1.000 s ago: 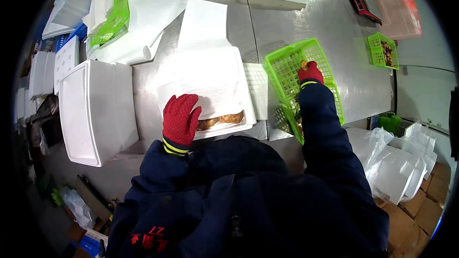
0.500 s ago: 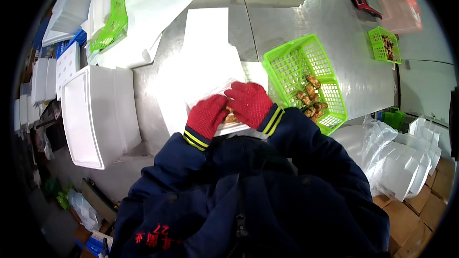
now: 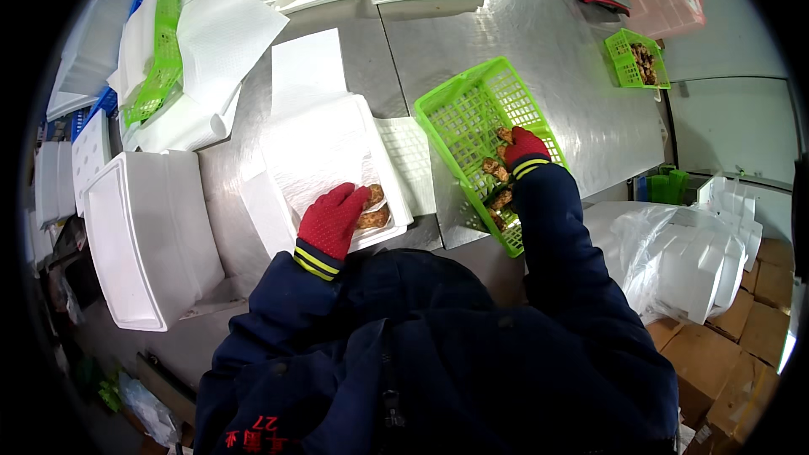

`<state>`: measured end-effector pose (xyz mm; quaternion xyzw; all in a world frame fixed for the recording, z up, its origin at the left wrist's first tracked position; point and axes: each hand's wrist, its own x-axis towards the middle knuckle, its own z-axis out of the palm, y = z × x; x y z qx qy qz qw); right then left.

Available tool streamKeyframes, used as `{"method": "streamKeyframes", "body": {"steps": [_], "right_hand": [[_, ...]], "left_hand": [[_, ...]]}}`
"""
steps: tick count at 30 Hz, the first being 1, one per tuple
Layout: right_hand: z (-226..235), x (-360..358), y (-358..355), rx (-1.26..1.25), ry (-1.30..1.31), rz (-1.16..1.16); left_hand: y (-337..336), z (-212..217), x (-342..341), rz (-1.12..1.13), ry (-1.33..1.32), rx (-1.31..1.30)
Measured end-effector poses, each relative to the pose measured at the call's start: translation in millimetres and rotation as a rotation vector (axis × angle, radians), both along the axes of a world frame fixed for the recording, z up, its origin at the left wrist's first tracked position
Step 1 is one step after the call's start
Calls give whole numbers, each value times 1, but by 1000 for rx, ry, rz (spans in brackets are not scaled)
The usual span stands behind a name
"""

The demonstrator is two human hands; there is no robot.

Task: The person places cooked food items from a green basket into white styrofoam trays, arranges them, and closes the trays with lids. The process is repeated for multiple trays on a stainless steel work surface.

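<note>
Foam tray [image 3: 396,194], paper-lined, holds brown pieces [image 3: 373,209]; left hand [image 3: 331,221] rests flat beside them. Green basket [image 3: 472,114] holds more pieces; right hand [image 3: 522,147] reaches in, grip hidden. Surface [image 3: 539,50] steel.

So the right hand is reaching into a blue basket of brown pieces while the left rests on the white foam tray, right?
Not quite: the basket is green, not blue, as the head view shows. The right hand does reach into it, and the left hand rests on the white foam tray.
</note>
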<state>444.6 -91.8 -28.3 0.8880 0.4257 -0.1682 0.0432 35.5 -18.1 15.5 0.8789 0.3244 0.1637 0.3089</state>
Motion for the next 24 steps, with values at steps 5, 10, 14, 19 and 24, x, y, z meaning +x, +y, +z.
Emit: {"method": "streamKeyframes", "body": {"steps": [5,10,14,19,24], "right_hand": [[-25,11,26,-104,-18,-7],[-47,30,28,-99,-111,120],[-7,-6,50,490,-20,232],[73,-181,53,728,1035,275],[74,-263,49,329,1313,31]], "left_hand": [[8,17,-30,251,-158,92],[24,31,-54,398,-284,85],[14,33,-71,509,-299,115],[-2,53,-45,333,-227,244],[0,17,-53,198,60,252]]}}
